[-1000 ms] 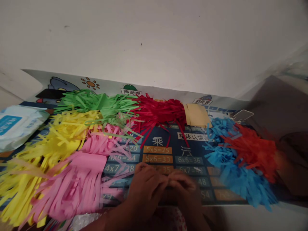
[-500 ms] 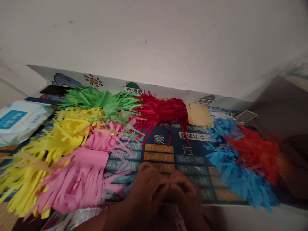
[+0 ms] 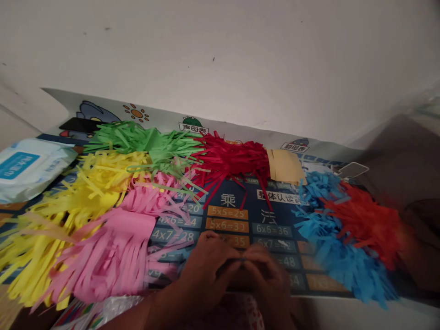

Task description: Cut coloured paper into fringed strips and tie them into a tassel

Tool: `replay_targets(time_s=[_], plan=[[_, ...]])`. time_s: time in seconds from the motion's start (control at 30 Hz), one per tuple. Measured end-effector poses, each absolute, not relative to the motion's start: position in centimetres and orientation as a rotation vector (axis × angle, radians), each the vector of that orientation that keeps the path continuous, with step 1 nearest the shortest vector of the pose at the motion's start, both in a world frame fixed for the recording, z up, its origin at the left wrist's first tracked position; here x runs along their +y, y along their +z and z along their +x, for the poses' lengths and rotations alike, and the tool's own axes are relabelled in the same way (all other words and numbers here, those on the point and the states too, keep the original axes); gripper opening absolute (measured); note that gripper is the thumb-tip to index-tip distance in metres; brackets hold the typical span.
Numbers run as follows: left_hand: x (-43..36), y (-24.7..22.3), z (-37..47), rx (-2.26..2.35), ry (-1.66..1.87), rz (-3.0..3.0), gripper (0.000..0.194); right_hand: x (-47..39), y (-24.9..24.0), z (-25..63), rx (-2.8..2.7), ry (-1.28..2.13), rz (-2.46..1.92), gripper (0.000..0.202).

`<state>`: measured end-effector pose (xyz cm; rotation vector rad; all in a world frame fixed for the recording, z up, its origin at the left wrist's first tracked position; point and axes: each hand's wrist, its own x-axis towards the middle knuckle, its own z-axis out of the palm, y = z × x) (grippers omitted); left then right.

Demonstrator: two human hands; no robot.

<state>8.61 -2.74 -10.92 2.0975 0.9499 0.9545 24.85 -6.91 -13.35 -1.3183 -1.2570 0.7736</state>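
The two hands, left hand (image 3: pixel 206 270) and right hand (image 3: pixel 268 277), meet at their fingertips over the tabletop's near edge; the grip of each is nearly closed, pinching a small bluish piece (image 3: pixel 243 259), too blurred to tell its long axis. Just beside the left hand, blue strips (image 3: pixel 183 255) point leftward. Around lies fringed paper in six colours: green, yellow, pink, red, blue and orange-red. Another person's hand (image 3: pixel 412 250) touches the orange-red fringe (image 3: pixel 373 222). One soft packet (image 3: pixel 34 169) and one clear plastic bag (image 3: pixel 120 305) are at left; the packet's contents are hidden.
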Motion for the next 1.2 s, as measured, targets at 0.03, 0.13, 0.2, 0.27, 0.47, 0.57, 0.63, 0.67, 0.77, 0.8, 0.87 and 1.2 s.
replay_targets(time_s=[0.03,0.13,0.2,0.27,0.47,0.57,0.63,0.67,0.77,0.8,0.87,1.2], plan=[[-2.8,-10.9,8.6,0.952,0.941,2.097,0.013,-7.0,-13.4,24.8,-1.234,0.785,-1.329,0.008],[-2.9,-10.9,8.6,0.961,0.941,2.122,0.015,-7.1,-13.7,24.8,-1.163,0.831,-1.378,0.008],[-2.9,-11.0,8.6,0.956,0.969,2.142,0.014,-7.1,-13.8,25.0,-1.173,0.883,-1.376,0.006],[-3.0,-11.0,8.6,0.927,0.993,2.144,0.013,-7.0,-13.8,25.2,-1.212,0.939,-1.332,0.006],[-2.7,-11.3,7.9,0.932,0.961,2.065,0.012,-7.2,-14.8,25.7,-1.16,1.026,-1.301,0.004],[-2.7,-11.3,7.6,0.962,0.951,1.995,0.01,-7.4,-14.9,25.5,-1.157,1.035,-1.293,0.006],[-2.7,-11.3,7.5,0.936,0.942,1.977,0.006,-7.4,-14.7,25.2,-1.164,1.036,-1.285,0.005],[-2.7,-11.3,7.5,0.922,0.941,1.975,0.009,-7.4,-14.6,25.2,-1.17,1.035,-1.286,0.005],[-2.9,-11.2,7.5,0.918,0.954,1.983,0.011,-7.4,-14.3,25.2,-1.206,1.028,-1.288,0.003],[-3.0,-11.2,7.5,0.92,0.958,1.99,0.01,-7.4,-14.3,25.2,-1.217,1.031,-1.281,0.004],[-3.1,-11.1,7.5,0.916,0.953,2.035,0.009,-7.4,-14.4,25.3,-1.219,1.04,-1.257,0.007],[-2.1,-10.2,7.1,0.906,0.967,2.288,0.005,-7.0,-12.9,26.2,-1.347,0.887,-1.303,0.014]])
